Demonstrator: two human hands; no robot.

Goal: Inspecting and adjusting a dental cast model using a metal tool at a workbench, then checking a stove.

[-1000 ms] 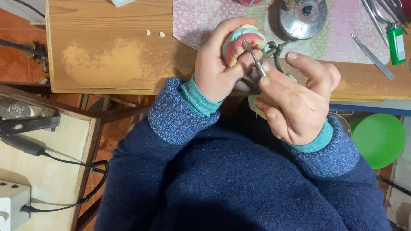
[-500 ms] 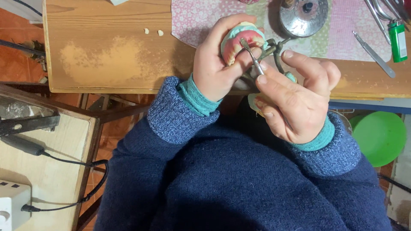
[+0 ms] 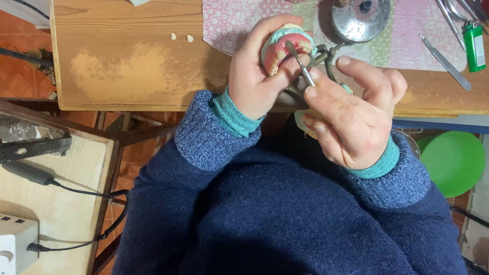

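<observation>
Left hand [image 3: 254, 76] is clenched around one denture model [image 3: 285, 46]: pink gums, a row of pale teeth, seated on a green base, held up above the near edge of the bench [image 3: 127, 66]. Fingers wrap over the top of the model; thumb presses at its lower side.

Right hand [image 3: 354, 119] grasps one thin metal tool [image 3: 300, 69] in a pen-like pinch between thumb and forefinger. Tool tip touches the pink gum just below the teeth. The rest of the handle is hidden in the palm. A second pale piece [image 3: 301, 121] shows partly under the right hand; what it is cannot be told.

A metal frame [image 3: 326, 53], dull olive, sits behind the model between the two hands, touching the model's right side.

Count on bench:
- 1 patterned mat [image 3: 234, 23], pink and pale green, under the far items.
- 1 round metal dish [image 3: 360, 19] on the mat, just beyond the frame.
- 1 green lighter [image 3: 474, 47], far right.
- 1 loose steel instrument [image 3: 445, 62] lying diagonally near the lighter; more instruments at the top right corner, cut off, number not clear.
- 2 small pale crumbs [image 3: 182, 37], side by side, well apart from the hands.

Below bench level: 1 green bowl [image 3: 453, 163] at right; 1 black cable [image 3: 76, 191] across a side table [image 3: 56, 214] at left.
</observation>
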